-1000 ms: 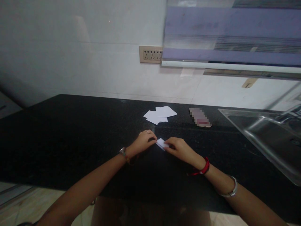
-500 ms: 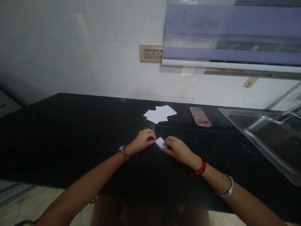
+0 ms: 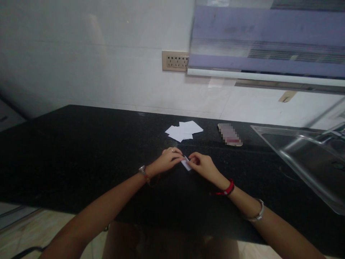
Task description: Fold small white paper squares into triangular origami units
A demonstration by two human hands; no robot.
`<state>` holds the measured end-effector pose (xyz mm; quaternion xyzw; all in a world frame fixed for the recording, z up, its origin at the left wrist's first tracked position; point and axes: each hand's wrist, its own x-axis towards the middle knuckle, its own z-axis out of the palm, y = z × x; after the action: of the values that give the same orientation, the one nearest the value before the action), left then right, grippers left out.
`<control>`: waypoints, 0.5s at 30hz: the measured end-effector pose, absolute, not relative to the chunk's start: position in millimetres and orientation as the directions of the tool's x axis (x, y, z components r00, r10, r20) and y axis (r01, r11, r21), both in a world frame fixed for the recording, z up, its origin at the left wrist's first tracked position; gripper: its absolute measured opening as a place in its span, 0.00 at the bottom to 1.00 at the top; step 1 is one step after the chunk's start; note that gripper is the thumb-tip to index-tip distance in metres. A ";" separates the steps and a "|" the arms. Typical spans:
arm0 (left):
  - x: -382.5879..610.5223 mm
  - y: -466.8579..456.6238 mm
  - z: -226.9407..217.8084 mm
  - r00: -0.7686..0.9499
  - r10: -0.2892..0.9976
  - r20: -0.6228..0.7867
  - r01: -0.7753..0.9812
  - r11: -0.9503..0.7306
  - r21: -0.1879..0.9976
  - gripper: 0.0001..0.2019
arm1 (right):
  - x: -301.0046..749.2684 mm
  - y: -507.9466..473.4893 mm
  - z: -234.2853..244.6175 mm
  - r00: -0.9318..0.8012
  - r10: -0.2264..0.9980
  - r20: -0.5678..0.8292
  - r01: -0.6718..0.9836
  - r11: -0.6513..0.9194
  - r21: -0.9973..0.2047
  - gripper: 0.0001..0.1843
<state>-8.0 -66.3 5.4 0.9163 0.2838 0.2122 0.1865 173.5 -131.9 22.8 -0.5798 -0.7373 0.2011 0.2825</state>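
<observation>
A small white piece of folded paper lies between my hands on the dark countertop, with one flap lifted. My left hand has its fingertips closed on the paper's left edge. On the right side, my right hand pinches the paper between thumb and fingers. Just beyond my hands, several white paper sheets lie in a loose overlapping pile.
A phone with a blurred-out surface lies right of the pile. Farther right is a steel sink with a faucet. Behind the counter, the wall carries a socket panel beside a purple striped covering.
The paper was a flat diamond; now a flap of it stands up and it looks narrower. My left fingers have moved right onto it, and my right fingers have lifted slightly.
</observation>
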 end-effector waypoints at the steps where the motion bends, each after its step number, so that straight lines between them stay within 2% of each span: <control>1: -7.9 -67.3 5.8 0.751 0.600 0.274 0.452 -0.771 0.450 0.11 | 175.6 -130.0 22.1 -0.153 0.974 0.168 0.734 0.226 -0.641 0.10; 7: -7.0 -73.2 10.9 0.804 0.541 0.247 0.442 -0.821 0.362 0.09 | 192.7 -118.9 21.3 -0.121 0.992 0.043 0.728 0.118 -0.675 0.13; 9: -5.9 -74.9 12.7 0.825 0.509 0.247 0.424 -0.845 0.325 0.10 | 196.6 -117.5 23.7 -0.123 0.992 0.019 0.753 0.106 -0.649 0.15; 15: -0.5 -77.4 12.9 0.844 0.477 0.247 0.426 -0.874 0.232 0.10 | 198.2 -114.0 27.9 -0.177 0.978 0.112 0.825 0.209 -0.525 0.12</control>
<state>-0.5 -77.4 12.9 0.9564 0.2361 0.1499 0.0843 198.2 -114.0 27.9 -0.6036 -0.7466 0.1761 0.2171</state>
